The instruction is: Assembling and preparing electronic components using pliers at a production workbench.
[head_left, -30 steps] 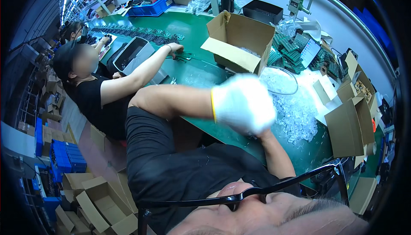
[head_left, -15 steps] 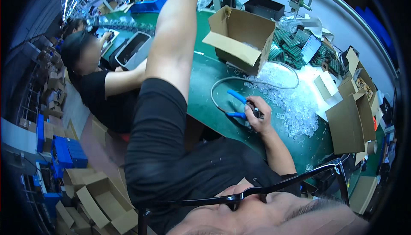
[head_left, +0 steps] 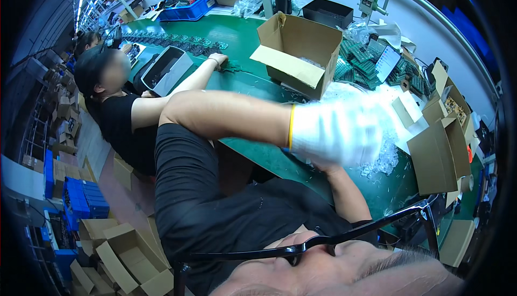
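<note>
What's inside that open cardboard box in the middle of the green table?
Only a little shows inside the open cardboard box: something pale and clear, perhaps plastic bags, near its bottom. The front wall and flap hide the rest. Beside it lie green circuit boards; the gloved left hand is blurred in front.

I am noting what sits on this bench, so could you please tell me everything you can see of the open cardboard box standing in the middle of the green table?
The open cardboard box is plain brown corrugated card. It stands on the green table, tipped so its opening faces the camera, with one flap hanging down at the front and another raised at its left edge. A little clear plastic shows inside. Green circuit boards lie just to its right. No hand touches it.
</note>
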`<control>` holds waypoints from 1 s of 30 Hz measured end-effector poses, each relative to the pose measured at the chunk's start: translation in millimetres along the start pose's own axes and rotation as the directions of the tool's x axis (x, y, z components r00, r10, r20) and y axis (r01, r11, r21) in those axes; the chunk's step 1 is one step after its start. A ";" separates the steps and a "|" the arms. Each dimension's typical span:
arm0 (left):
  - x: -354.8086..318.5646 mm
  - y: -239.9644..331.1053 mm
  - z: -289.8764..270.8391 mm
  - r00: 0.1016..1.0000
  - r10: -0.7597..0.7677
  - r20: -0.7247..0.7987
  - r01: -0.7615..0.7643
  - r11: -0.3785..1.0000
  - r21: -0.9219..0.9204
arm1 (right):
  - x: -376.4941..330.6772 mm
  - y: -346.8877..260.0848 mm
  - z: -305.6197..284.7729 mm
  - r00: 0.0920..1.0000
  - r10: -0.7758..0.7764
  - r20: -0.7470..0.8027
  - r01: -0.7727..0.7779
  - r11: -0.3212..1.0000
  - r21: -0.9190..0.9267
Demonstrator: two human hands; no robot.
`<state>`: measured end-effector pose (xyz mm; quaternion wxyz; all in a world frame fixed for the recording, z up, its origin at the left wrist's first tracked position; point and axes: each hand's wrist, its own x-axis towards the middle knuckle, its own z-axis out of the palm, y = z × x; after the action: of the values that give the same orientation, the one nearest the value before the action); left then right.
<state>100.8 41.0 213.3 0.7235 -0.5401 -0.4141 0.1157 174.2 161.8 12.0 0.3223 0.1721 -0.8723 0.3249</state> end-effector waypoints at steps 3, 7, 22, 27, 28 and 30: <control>20.7 -11.1 -31.8 0.999 -0.021 0.034 0.039 0.713 -0.700 | -10.3 29.5 6.7 0.829 0.384 0.406 -0.492 0.846 0.206; -0.5 -24.6 45.9 0.988 -0.138 0.065 0.119 0.434 -0.893 | -11.9 1.4 9.8 0.945 0.319 0.075 -0.317 0.831 0.457; -91.7 -143.0 190.0 0.063 -0.454 0.889 0.877 0.451 0.168 | 14.0 -19.6 -6.0 0.983 0.181 -0.040 -0.156 0.925 0.347; -16.5 -73.6 103.9 0.825 -0.037 0.563 0.453 0.639 -0.622 | 8.7 -8.3 -3.1 0.986 0.162 -0.031 -0.141 0.928 0.345; -0.8 -48.6 71.0 0.847 0.021 0.532 0.433 0.552 -0.713 | 11.0 -11.3 -7.9 0.987 0.162 -0.022 -0.144 0.925 0.351; 7.1 22.6 11.0 0.919 0.253 0.301 0.257 0.193 -0.947 | 6.0 -19.7 -15.0 1.000 0.004 -0.016 -0.006 0.996 -0.094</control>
<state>103.6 61.7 197.6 0.1136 -0.8386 -0.5283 -0.0695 186.6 157.0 33.8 0.3359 0.1519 -0.8846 0.2854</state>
